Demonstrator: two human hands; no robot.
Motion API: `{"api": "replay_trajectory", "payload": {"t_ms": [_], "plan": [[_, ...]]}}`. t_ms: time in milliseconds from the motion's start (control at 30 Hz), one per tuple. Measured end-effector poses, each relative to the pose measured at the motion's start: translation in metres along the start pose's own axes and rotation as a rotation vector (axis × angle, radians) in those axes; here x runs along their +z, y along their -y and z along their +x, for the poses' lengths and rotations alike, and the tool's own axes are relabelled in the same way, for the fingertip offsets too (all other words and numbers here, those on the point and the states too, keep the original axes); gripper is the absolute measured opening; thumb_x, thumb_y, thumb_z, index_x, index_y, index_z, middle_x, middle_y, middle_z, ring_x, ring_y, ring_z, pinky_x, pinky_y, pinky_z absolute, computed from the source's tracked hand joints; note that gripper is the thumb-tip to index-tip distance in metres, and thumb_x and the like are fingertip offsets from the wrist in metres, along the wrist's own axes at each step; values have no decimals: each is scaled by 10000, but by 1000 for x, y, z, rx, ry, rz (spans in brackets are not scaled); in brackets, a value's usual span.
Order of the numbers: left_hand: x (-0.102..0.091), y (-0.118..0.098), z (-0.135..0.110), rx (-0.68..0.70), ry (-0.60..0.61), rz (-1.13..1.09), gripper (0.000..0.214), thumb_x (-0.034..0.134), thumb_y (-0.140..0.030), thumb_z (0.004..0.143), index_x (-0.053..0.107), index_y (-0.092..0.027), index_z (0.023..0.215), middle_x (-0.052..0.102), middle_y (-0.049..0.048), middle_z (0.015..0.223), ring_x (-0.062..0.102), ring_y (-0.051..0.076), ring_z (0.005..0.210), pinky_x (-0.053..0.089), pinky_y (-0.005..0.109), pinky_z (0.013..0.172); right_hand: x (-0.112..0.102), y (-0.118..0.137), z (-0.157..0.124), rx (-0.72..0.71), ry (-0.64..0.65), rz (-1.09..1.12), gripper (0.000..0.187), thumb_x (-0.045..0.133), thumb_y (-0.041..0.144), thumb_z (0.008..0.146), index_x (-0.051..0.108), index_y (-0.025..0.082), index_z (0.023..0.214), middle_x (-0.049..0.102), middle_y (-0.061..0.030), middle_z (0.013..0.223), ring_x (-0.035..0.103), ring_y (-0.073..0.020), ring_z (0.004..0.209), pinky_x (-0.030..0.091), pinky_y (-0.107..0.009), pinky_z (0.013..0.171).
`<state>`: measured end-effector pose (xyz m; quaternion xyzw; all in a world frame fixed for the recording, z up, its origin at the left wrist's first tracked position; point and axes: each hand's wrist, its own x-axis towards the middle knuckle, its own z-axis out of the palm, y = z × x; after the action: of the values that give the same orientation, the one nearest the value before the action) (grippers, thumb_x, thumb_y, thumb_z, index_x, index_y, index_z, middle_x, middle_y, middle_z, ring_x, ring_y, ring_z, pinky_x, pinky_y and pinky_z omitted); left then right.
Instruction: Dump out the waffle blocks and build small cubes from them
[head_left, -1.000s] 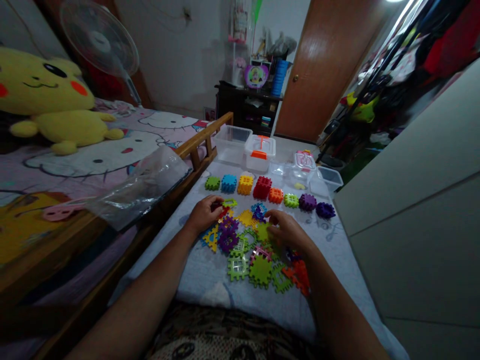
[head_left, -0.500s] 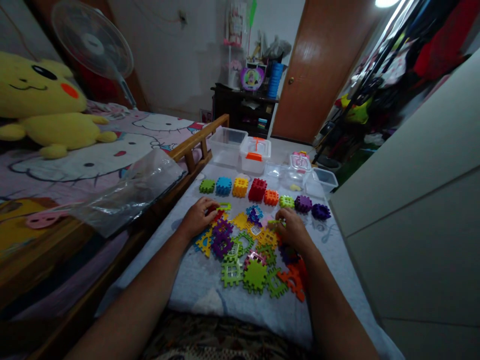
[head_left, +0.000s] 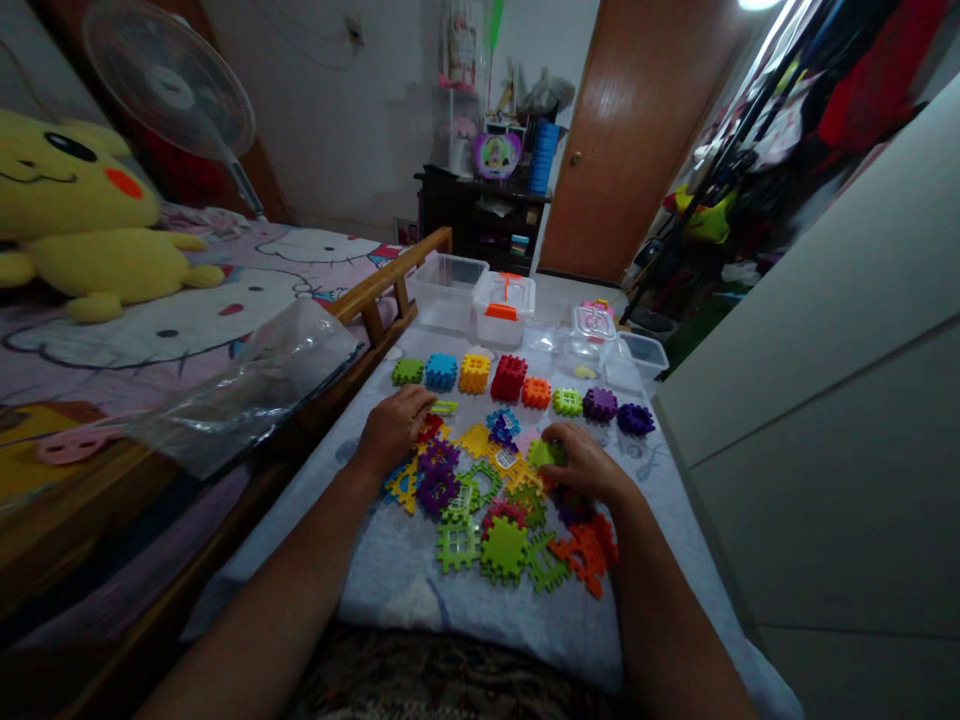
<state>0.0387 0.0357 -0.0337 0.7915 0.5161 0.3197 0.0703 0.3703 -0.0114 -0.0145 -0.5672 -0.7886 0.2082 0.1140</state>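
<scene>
A heap of flat interlocking plastic tiles [head_left: 491, 505] in green, purple, yellow and orange lies on a pale cloth-covered table [head_left: 390, 570]. My left hand [head_left: 391, 427] rests curled at the heap's left edge, fingers closed on a small red piece beside a light green tile [head_left: 444, 407]. My right hand [head_left: 585, 463] sits on the heap's right side, fingers closed round a light green tile [head_left: 546, 452]. Behind the heap stands a row of assembled cubes [head_left: 517, 385] in green, blue, yellow, red, orange and purple.
Clear plastic boxes [head_left: 447, 289] and one with an orange-handled lid [head_left: 504, 305] stand at the table's far end. A wooden bed rail [head_left: 375, 295], a clear plastic bag [head_left: 255, 385] and a yellow plush toy [head_left: 82, 215] lie left. A grey cabinet [head_left: 825, 400] stands right.
My right hand has shifted over the heap and closed on a light green tile. My left hand stays at the heap's left edge. The view has tilted slightly.
</scene>
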Motion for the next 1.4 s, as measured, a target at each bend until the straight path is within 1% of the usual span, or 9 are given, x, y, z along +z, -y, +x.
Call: {"api": "replay_trajectory", "payload": {"t_ms": [133,233,467,733,833,933,1033,1233,1400], "plan": [[-7,-20,2,27,-104,-11,228,455,-259,961,663,-214,1041,662,76,1104,618,224,1056,490,346,965,8,0,3,-24,-22,-25,415,681,225,725,587,172,1126,608,-103,1128,546,-255,1051,422,-394,956],[-6,-45,4,95,-96,-28,225,470,-267,966,680,-213,1025,659,74,1071,614,221,1028,497,351,947,11,-3,3,-32,-54,-30,476,661,189,720,573,175,1187,608,-112,1161,551,-260,1080,419,-404,973],[15,-104,20,262,150,-36,220,467,-196,964,679,-224,1016,639,64,1017,622,188,934,521,307,842,14,-9,3,-55,-102,-39,542,717,226,705,566,181,1225,614,-122,1186,542,-296,1134,421,-443,992],[42,-121,29,362,343,52,215,494,-119,899,674,-203,980,649,60,1005,630,173,872,517,261,758,-3,-31,-2,-28,-268,14,456,656,238,734,583,162,1177,606,-125,1143,564,-275,1070,445,-432,969],[43,-114,24,354,428,-8,236,531,-152,879,684,-213,1048,657,66,1072,649,185,874,526,279,765,-9,-33,-2,-30,-311,38,429,639,269,745,591,161,1157,600,-117,1105,563,-274,1058,446,-433,966],[33,-96,22,310,423,-68,200,548,-208,886,683,-206,1033,661,75,1066,652,213,934,527,316,825,-3,-26,2,-56,-329,84,438,644,287,750,589,168,1168,596,-113,1106,564,-269,1059,453,-428,959],[18,-66,24,202,302,-126,189,544,-267,897,678,-214,1019,670,77,1100,635,226,1038,501,346,933,8,-12,9,-80,-338,108,463,666,286,751,583,176,1193,596,-120,1144,558,-271,1081,450,-437,969],[-6,5,18,-89,69,0,204,551,-323,835,688,-206,932,695,93,1049,645,271,1017,500,401,945,19,11,17,-123,-254,102,459,712,299,781,572,218,1211,616,-99,1178,557,-267,1092,439,-435,989],[-8,29,6,-201,18,48,265,512,-342,848,686,-167,944,695,128,1055,649,294,1026,486,408,960,16,19,17,-61,-154,55,507,729,264,766,560,159,1232,608,-134,1208,543,-281,1120,430,-424,1009]]}}
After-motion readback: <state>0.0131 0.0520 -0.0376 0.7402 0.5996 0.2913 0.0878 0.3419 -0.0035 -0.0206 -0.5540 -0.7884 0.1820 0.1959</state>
